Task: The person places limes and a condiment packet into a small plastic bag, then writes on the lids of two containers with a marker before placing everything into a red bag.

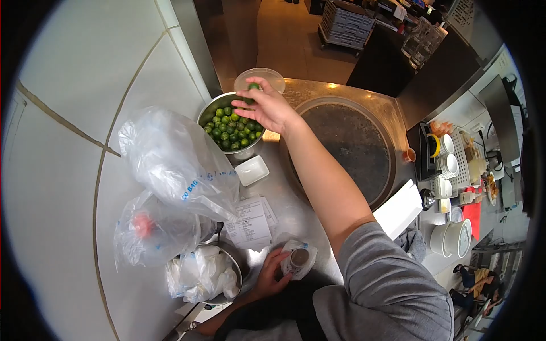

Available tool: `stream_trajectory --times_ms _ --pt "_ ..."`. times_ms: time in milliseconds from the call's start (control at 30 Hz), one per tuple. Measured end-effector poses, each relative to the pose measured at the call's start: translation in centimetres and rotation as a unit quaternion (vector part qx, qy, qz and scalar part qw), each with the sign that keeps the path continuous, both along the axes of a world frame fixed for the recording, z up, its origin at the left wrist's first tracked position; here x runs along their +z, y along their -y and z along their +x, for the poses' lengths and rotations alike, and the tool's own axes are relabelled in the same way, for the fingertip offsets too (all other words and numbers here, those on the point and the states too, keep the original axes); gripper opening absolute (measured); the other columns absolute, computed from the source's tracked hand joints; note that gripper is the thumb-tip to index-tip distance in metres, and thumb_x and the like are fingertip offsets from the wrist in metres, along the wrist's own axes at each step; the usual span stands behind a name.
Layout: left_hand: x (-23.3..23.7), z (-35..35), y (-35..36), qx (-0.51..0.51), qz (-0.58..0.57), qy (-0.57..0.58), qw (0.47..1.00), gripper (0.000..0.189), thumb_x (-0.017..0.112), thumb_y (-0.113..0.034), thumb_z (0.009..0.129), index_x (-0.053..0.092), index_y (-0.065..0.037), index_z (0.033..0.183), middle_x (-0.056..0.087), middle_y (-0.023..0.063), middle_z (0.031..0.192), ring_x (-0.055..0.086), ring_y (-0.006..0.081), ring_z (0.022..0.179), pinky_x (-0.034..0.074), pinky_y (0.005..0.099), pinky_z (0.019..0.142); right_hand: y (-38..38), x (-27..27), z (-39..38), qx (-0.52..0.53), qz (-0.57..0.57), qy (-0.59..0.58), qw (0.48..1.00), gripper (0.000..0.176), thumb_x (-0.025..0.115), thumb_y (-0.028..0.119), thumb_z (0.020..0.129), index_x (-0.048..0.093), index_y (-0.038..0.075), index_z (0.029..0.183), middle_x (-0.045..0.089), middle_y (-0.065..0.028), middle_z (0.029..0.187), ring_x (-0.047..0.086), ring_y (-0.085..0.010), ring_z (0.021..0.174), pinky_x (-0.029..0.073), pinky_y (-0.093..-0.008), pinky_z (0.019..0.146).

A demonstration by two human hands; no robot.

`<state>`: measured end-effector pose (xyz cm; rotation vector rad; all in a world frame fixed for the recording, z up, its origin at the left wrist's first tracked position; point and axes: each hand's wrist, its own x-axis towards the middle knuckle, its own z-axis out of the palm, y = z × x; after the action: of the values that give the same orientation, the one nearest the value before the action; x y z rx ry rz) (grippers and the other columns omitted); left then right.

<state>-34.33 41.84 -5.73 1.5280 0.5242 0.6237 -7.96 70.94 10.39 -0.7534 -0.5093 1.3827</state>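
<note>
Green limes (227,133) lie loose in 1 steel pot (243,154), positioned at the far left corner of the steel counter (289,215), near the tiled wall (62,74). The right hand (266,107) is above the pot's far right rim; its upper fingers pinch 1 held lime (253,87), and the lower fingers are spread apart. Partly behind this hand, at the counter's far edge, is 1 clear round lid (275,81).

The left hand (269,275) is at the counter's near edge, its thumb and fingers curved against the side of 1 small cup (298,258) wrapped in clear plastic. Contents of the cup appear brown; their nature cannot be told.

Between the 2 hands, 1 white dish (252,170) is just beside the pot, with printed slips (249,223) nearer the near edge. Along the counter's left edge: 1 large plastic bag (173,156) with blue lettering, 1 smaller bag (170,227) showing something red, and 1 metal container (238,267) holding white plastic. To the right, 1 round dark plate (347,153) lies partly behind the right forearm.
</note>
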Motion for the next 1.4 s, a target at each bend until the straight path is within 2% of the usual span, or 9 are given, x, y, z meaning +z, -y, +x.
stream_trajectory --times_ms 100,200,300,567,767,967,1267,1333,1400 --pt "-0.4 0.0 0.2 0.004 0.011 -0.004 1.000 0.061 0.070 -0.006 0.083 0.045 -0.005 0.139 0.036 0.0186 0.141 0.041 0.0326 0.132 0.045 0.0400 0.104 -2.3 -1.8 -1.7 0.037 -0.008 0.262 0.964 0.018 0.071 0.022 0.089 0.060 0.009 0.092 0.059 -0.0014 0.075 0.055 -0.0087 0.060 0.046 -0.0242 0.057" --pt "-0.1 0.2 0.3 0.016 0.003 0.004 1.000 0.061 0.070 -0.007 0.082 0.046 -0.005 0.138 0.037 0.0192 0.141 0.042 0.0333 0.131 0.045 0.0402 0.104 -3.2 -3.9 -4.7 -0.024 0.073 0.652 0.754 0.038 0.079 0.035 0.078 0.065 -0.001 0.079 0.067 -0.0142 0.076 0.063 -0.0279 0.064 0.052 -0.0354 0.064" --pt "0.6 0.1 0.0 0.022 0.027 -0.019 0.999 0.061 0.072 -0.009 0.081 0.048 -0.005 0.137 0.039 0.0203 0.139 0.043 0.0348 0.130 0.042 0.0408 0.105 -3.4 -5.3 -7.1 -0.069 -0.010 0.761 0.645 0.042 0.079 0.035 0.076 0.069 -0.004 0.087 0.068 -0.0216 0.085 0.067 -0.0378 0.081 0.054 -0.0422 0.077" --pt "0.3 0.0 0.2 0.025 0.020 -0.022 0.999 0.060 0.072 -0.012 0.080 0.050 -0.005 0.135 0.042 0.0210 0.138 0.043 0.0355 0.128 0.036 0.0406 0.106 -5.0 -3.5 -5.8 0.182 -0.051 0.765 0.615 0.040 0.073 0.027 0.082 0.065 -0.005 0.106 0.065 -0.0257 0.107 0.063 -0.0393 0.102 0.051 -0.0437 0.089" --pt "0.5 -0.1 0.1 0.015 0.016 -0.024 0.999 0.059 0.071 -0.012 0.081 0.050 -0.006 0.135 0.041 0.0207 0.138 0.042 0.0351 0.129 0.035 0.0402 0.107 -3.8 -4.3 -6.1 0.157 0.039 0.798 0.581 0.035 0.050 0.011 0.091 0.056 0.015 0.126 0.067 -0.0149 0.095 0.066 -0.0303 0.098 0.052 -0.0436 0.084" --pt "0.1 -0.1 0.2 0.010 0.001 -0.003 1.000 0.059 0.071 -0.013 0.081 0.050 -0.006 0.136 0.041 0.0203 0.138 0.041 0.0353 0.130 0.035 0.0407 0.107 -3.8 -5.2 -5.6 0.139 0.081 0.788 0.594 0.029 0.063 0.013 0.085 0.064 0.014 0.114 0.062 -0.0157 0.113 0.062 -0.0325 0.106 0.050 -0.0432 0.087" --pt "-0.2 -0.1 0.0 0.009 0.023 -0.015 1.000 0.061 0.071 -0.012 0.081 0.049 -0.010 0.138 0.039 0.0178 0.140 0.044 0.0303 0.127 0.044 0.0354 0.095 -3.0 -5.0 -3.4 0.040 0.176 0.726 0.664 0.030 0.072 0.023 0.085 0.065 0.010 0.111 0.066 -0.0150 0.098 0.063 -0.0284 0.094 0.051 -0.0390 0.080" --pt "-0.3 0.1 -0.1 0.011 0.033 0.004 0.999 0.062 0.071 -0.010 0.080 0.049 -0.010 0.138 0.038 0.0173 0.141 0.045 0.0294 0.126 0.045 0.0347 0.093 1.4 -0.3 -3.2 0.142 -0.014 0.423 0.895 0.033 0.068 0.026 0.090 0.061 0.010 0.118 0.065 -0.0092 0.101 0.062 -0.0161 0.083 0.050 -0.0298 0.071" --pt "0.1 0.0 -0.1 0.009 0.017 -0.004 1.000 0.062 0.071 -0.010 0.080 0.048 -0.009 0.138 0.037 0.0172 0.141 0.045 0.0290 0.125 0.045 0.0349 0.094 6.1 1.4 -2.7 0.136 -0.033 0.199 0.970 0.040 0.063 0.026 0.095 0.052 0.010 0.129 0.062 -0.0054 0.106 0.056 -0.0085 0.076 0.046 -0.0212 0.065"
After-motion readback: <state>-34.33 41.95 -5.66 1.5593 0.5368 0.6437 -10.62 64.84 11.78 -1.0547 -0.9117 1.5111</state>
